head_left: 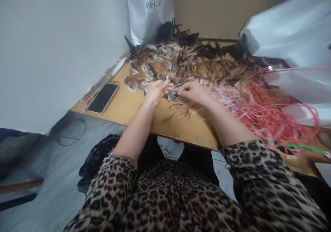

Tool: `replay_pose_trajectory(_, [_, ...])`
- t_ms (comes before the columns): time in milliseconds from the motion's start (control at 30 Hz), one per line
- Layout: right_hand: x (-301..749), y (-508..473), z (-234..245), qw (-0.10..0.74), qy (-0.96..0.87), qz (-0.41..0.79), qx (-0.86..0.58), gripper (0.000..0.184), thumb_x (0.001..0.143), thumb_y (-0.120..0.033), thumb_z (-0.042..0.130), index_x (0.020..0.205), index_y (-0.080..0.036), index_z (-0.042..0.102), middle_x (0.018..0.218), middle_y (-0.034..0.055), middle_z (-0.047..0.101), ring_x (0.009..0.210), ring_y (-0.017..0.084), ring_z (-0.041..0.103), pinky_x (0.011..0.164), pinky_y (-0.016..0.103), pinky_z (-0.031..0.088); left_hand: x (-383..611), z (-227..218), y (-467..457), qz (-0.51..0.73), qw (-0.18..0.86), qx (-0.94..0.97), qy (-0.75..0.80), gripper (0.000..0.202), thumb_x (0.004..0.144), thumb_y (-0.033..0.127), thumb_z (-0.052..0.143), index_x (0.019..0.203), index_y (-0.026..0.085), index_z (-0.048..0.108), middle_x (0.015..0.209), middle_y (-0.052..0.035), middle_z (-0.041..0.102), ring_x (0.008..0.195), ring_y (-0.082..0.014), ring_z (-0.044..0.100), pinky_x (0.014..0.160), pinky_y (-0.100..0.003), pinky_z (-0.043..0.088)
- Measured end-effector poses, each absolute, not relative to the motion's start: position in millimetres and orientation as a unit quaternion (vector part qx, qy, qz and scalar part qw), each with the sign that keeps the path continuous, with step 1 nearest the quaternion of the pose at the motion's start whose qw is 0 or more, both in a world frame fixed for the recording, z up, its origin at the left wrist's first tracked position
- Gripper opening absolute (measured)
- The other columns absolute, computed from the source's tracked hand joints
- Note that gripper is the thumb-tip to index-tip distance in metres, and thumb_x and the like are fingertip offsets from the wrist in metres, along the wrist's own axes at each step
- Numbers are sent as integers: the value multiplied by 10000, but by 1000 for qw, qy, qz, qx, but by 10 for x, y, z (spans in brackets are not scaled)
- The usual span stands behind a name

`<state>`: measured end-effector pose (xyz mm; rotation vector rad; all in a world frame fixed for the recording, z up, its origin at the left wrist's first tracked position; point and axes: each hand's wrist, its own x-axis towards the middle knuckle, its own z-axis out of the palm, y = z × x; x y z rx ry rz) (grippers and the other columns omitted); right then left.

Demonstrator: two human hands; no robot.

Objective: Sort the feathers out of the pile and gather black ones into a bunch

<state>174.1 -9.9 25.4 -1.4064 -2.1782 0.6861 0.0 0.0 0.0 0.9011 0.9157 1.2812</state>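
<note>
Brown and white feathers (160,64) — where's the heap?

Back half of the yellowish table (124,108), spread from near the pale wall (57,52) out to the right. Black feathers (168,32) sit along the rear edge, in front of a white bag (152,14) lettered P.P.G.Z.

Hands?

Both at the heap's front edge, near each other with a small gap. Left hand (158,90) is about half open, palm turned partly up, thumb over loosely bent fingers. Can't tell if it has hold of a feather — too blurred.

And the other?

Right hand (192,91) has its fingers bent in, thumb and fingertips close together, aimed at the left. Pinch-like; can't tell what, if anything, is between the tips. Greyish tuft (172,94) shows in the gap between the two hands.

Anything nearer the person?

Few loose thin feathers (184,112) on the wood, just in front of the right hand.

Rest of the surface?

Dark-screened phone (103,98) flat at the left end, well apart from the left hand. Tangled pink strands (271,118) at the right, beyond the right forearm, green strip (307,148) at their near side.
</note>
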Motion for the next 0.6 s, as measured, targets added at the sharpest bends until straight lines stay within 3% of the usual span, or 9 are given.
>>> replay_pose_trajectory(267, [1703,-173,206,133,-790,173,-573,133,665,-254,567,660,-179,677,629,22,638,577,120,525,563,227,350,22,5,-7,551,604,397,417,182,703,272,669,760,108,615,752,-47,685,556,-39,596,491,-119,422])
replay_pose_trajectory(600, [2007,-93,375,269,-733,399,-481,254,626,-375,648,694,-130,649,604,-2,601,552,86,482,559,216,381,78,11,-38,533,581,439,431,196,702,274,665,731,91,602,817,-85,691,561,-58,607,447,-129,396])
